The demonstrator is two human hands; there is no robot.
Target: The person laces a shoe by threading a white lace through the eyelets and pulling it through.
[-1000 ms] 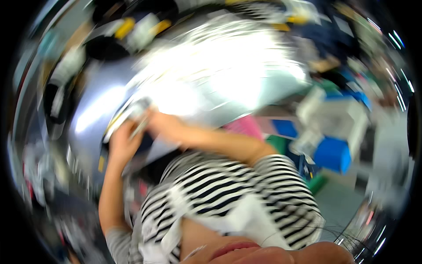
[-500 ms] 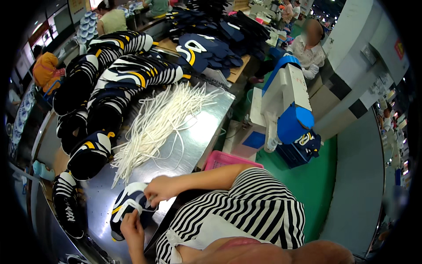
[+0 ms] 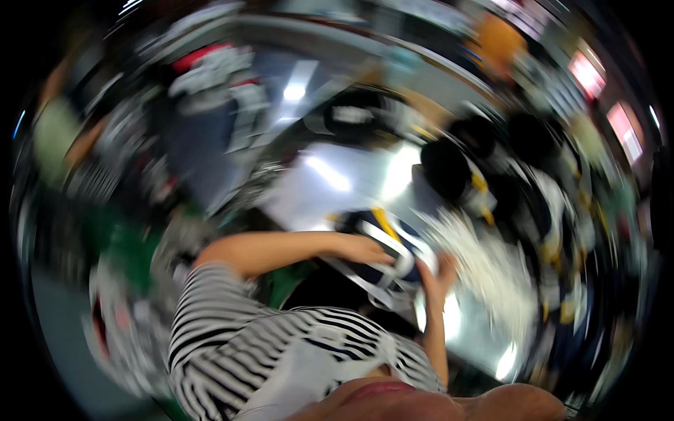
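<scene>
Left grip (image 3: 370,250) and right grip (image 3: 438,276), closure unclear, touch the shoe upper (image 3: 399,242) between them.

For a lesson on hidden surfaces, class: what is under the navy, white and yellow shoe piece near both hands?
Beyond the shoe piece, the shiny metal table shows. The piece covers what lies directly beneath; blur leaves unclear whether it touches the table.

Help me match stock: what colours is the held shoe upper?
Dark blue, white and yellow shoe upper; head view, though blurred.
</scene>
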